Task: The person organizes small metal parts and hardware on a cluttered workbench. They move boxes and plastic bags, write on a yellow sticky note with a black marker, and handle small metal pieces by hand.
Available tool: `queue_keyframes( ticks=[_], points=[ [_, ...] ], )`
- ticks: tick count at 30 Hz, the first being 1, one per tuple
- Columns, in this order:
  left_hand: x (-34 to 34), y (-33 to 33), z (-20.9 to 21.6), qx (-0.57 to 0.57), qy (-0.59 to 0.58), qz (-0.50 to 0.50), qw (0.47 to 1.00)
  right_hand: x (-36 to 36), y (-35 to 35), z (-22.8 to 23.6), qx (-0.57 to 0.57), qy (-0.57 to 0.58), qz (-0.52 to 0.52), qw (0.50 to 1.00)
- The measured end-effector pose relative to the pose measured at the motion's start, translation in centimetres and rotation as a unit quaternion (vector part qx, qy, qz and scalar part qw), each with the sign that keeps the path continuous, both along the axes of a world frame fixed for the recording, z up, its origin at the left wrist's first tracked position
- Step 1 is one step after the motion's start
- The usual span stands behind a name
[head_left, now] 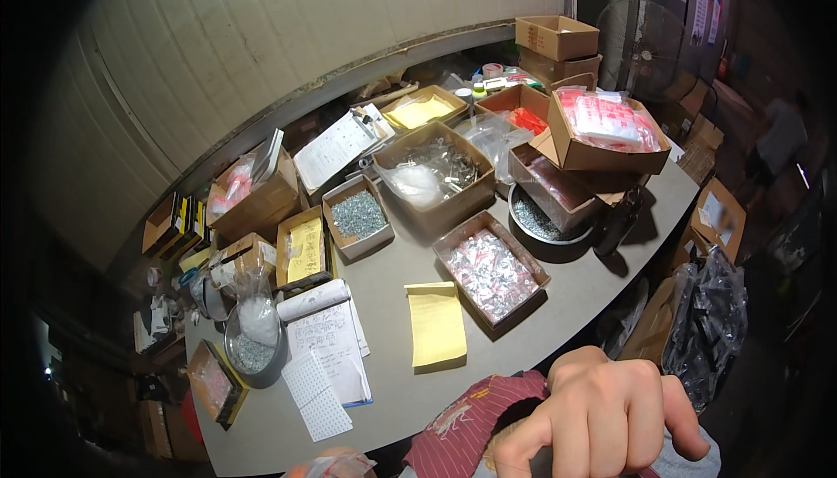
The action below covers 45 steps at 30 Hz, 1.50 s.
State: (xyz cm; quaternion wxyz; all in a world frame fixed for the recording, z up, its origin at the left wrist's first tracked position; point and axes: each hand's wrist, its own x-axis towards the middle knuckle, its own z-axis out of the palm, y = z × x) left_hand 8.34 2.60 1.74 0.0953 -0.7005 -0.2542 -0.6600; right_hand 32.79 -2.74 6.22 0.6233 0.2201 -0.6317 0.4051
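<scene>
My right hand (602, 417) is raised close in front of me at the lower right, its back showing and its fingers curled downward. Whatever those fingers hold, if anything, is hidden below the knuckles. Only a sliver of my left hand (305, 469) shows at the bottom edge, against a clear plastic bag (344, 464) with a touch of red. Beside the right hand is maroon striped cloth (466, 421). Nearest on the table lie a yellow paper sheet (438, 325) and a carton of small plastic packets (491, 273).
The grey table (392, 417) also carries a box of small metal parts (359, 215), a round tub of screws (549, 216), a bowl (277, 360) with a bag in it, and handwritten papers (327, 339). A carton of red-and-white bags (610, 125) sits stacked high at the right.
</scene>
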Motion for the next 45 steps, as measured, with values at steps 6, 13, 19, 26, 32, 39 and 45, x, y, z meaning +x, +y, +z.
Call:
queue_keyframes(
  ticks=[6,13,19,26,32,39,45],
  points=[
    [-0.2,-0.2,0.2,-0.015,-0.017,-0.047,0.999,1.3,1.2,0.3,0.082,-0.108,0.027,0.99],
    [-0.3,-0.4,0.0,-0.029,-0.032,-0.085,0.995,0.9,0.8,0.2,0.077,-0.048,0.023,0.996],
    [-0.6,-0.6,0.1,-0.037,-0.048,-0.119,0.991,1.2,0.2,0.6,0.057,-0.054,-0.007,0.997],
    [-2.9,-1.4,-0.3,-0.061,-0.022,-0.072,0.995,2.4,1.2,-2.4,-0.006,0.02,-0.025,0.999],
    [-2.5,-1.0,-0.3,-0.098,0.006,-0.002,0.995,3.4,1.4,-3.2,-0.142,-0.047,-0.188,0.971],
    [0.7,-0.6,0.7,-0.069,-0.072,-0.077,0.992,2.3,2.8,-3.9,-0.276,-0.111,-0.293,0.909],
    [2.4,0.8,0.5,-0.244,-0.266,-0.44,0.822,1.6,4.9,-3.8,-0.38,-0.177,-0.304,0.856]
  ],
)
